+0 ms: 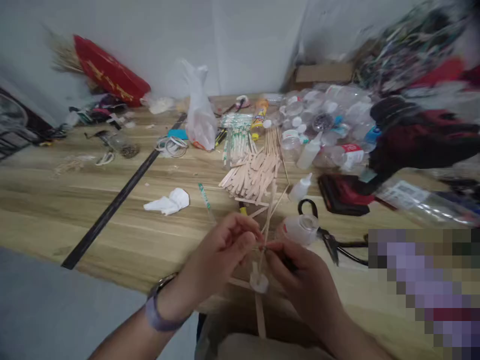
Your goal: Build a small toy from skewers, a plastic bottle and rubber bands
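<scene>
A thin wooden stick (268, 220) rises between my hands, its lower end at a white plastic cap (259, 283). My right hand (305, 280) is closed, with thumb and finger pinched at the stick. On the other side, my left hand (217, 262) has its thumb and fingers brought together beside the stick; what they pinch is too small and blurred to name. Below the cap, a flat wooden craft stick (260, 317) points toward me over the table edge. A clear plastic bottle (302, 228) lies just beyond my right hand.
Loose craft sticks (251, 177) are piled mid-table. Black-handled scissors (330, 245), a squeeze bottle (300, 187) and a red-black tool (408, 140) are on the right. Crumpled tissue (168, 201) and a dark strip (116, 205) lie left. Plastic bottles (337, 110) crowd the back.
</scene>
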Tool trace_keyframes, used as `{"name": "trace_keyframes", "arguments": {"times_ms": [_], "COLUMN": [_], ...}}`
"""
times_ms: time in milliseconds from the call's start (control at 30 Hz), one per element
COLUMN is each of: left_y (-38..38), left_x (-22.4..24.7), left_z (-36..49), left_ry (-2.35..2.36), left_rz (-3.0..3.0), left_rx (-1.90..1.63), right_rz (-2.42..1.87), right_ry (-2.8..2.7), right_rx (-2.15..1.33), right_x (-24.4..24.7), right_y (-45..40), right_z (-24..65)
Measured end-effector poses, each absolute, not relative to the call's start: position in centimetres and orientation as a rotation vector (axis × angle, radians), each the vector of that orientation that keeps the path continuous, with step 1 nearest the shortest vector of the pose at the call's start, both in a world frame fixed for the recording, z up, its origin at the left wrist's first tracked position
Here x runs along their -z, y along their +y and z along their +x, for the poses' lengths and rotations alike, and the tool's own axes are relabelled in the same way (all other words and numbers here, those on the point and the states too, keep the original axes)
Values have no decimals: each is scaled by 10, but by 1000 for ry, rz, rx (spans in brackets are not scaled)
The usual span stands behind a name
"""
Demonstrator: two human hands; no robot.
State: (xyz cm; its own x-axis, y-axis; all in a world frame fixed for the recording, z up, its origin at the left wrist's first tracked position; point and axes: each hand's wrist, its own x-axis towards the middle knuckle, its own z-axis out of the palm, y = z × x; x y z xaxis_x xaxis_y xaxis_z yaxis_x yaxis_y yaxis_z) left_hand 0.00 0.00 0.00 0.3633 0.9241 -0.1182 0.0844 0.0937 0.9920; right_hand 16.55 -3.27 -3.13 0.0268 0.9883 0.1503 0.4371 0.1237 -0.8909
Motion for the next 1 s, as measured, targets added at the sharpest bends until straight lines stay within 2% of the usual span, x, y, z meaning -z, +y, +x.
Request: {"name": "trace_keyframes", "arguments": {"times_ms": [133, 233, 600, 833, 1000], "left_y": [-13, -18, -3, 8, 15], "left_x": [-8, -5, 15, 0, -19], "left_z": [-9, -9, -2, -15, -28], "left_ry": [1263, 1364, 1189, 1222, 1168], "left_rz": [1466, 1555, 1324, 1832, 2502], "left_rx": [-835, -662, -596, -389, -242], "right_rz": [-1429, -1402, -1334, -1169, -1037], "right_ry": [-1628, -1697, -1835, -2004, -2111], "right_rx": [-759, -741, -564, -321, 106], "right_x": [29, 27, 20, 10, -1], "right_y": [-27, -25, -27, -45, -60], "right_z": [159, 157, 164, 192, 230]}}
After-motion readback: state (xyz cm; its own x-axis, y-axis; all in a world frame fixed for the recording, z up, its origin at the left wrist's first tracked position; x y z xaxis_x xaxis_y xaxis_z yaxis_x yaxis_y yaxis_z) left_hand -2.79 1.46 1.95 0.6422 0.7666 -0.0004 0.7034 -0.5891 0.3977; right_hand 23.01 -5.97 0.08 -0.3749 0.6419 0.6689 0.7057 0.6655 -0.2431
